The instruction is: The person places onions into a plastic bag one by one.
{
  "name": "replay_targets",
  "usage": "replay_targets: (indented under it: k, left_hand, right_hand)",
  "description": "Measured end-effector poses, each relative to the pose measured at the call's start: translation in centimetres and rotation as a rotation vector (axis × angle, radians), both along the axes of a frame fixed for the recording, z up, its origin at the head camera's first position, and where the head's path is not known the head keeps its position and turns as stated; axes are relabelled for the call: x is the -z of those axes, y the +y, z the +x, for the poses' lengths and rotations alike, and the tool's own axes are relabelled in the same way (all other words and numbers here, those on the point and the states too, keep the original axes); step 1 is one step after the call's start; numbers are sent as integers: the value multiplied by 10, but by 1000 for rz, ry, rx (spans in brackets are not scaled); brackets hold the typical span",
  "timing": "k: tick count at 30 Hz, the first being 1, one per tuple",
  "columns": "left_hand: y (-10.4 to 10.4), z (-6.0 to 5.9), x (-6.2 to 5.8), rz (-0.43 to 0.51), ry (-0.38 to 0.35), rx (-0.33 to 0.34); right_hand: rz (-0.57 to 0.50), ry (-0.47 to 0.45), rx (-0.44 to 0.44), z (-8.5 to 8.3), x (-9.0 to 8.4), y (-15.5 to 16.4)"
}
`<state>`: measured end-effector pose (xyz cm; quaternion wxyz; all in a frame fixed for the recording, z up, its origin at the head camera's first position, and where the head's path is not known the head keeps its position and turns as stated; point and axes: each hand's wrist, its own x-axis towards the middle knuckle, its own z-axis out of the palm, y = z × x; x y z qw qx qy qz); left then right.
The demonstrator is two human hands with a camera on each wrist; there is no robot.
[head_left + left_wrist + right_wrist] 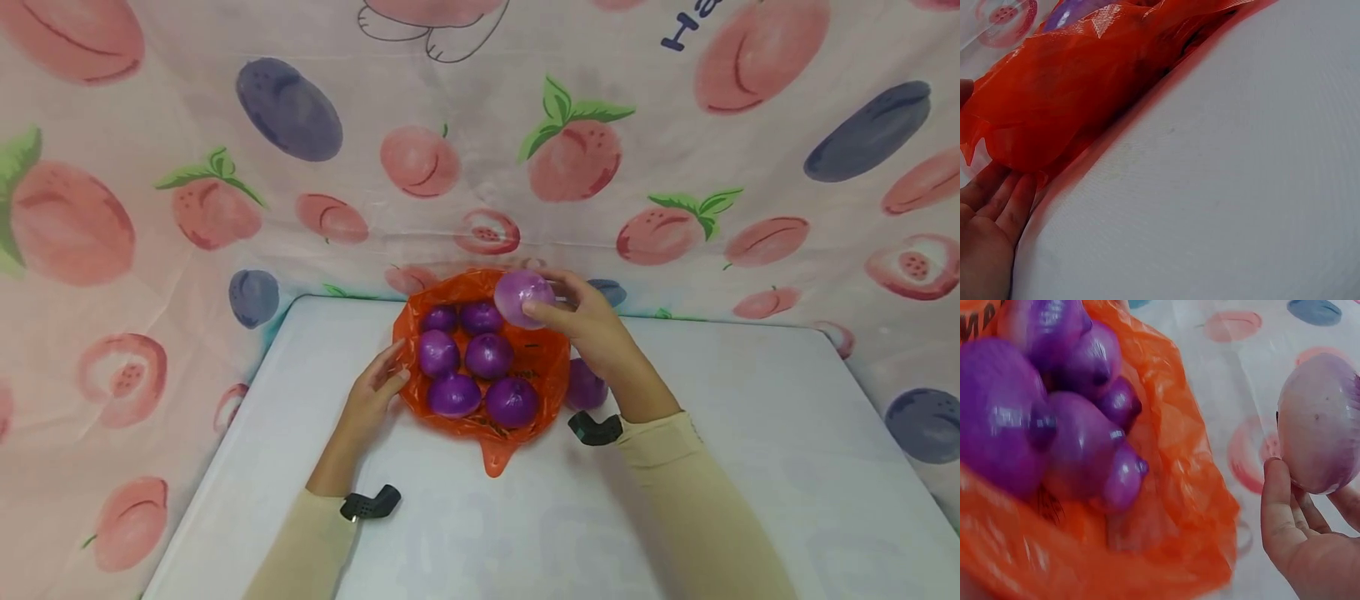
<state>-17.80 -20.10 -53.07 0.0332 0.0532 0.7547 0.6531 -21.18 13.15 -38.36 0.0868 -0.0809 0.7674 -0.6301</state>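
An orange plastic bag (551, 367) lies open at the back of the white table (750, 433), with several purple onions (489, 355) inside. My right hand (581, 321) holds a pale purple onion (522, 297) above the bag's far right edge; the right wrist view shows that onion (1322, 422) gripped between thumb and fingers (1277, 500), with the bag (1197, 487) to its left. My left hand (378, 392) rests at the bag's left edge, fingers (1007, 197) straight against the plastic (1072, 106). Another purple onion (581, 387) sits on the table under my right wrist.
A fruit-print cloth (225, 167) hangs behind and around the table. The table's near half is bare white surface (1222, 200). Black wrist cameras (371, 504) sit on both sleeves.
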Motion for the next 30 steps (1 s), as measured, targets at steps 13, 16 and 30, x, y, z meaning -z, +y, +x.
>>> replay_targets:
  k: [13, 16, 30]
  left_hand:
    - [-1, -1, 3, -7, 3, -2]
    - [-1, -1, 4, -4, 4, 0]
    - [0, 0, 0, -5, 1, 5]
  right_hand:
    - [75, -11, -15, -3, 17, -41]
    - [80, -22, -7, -6, 24, -49]
    - [307, -16, -9, -18, 52, -77]
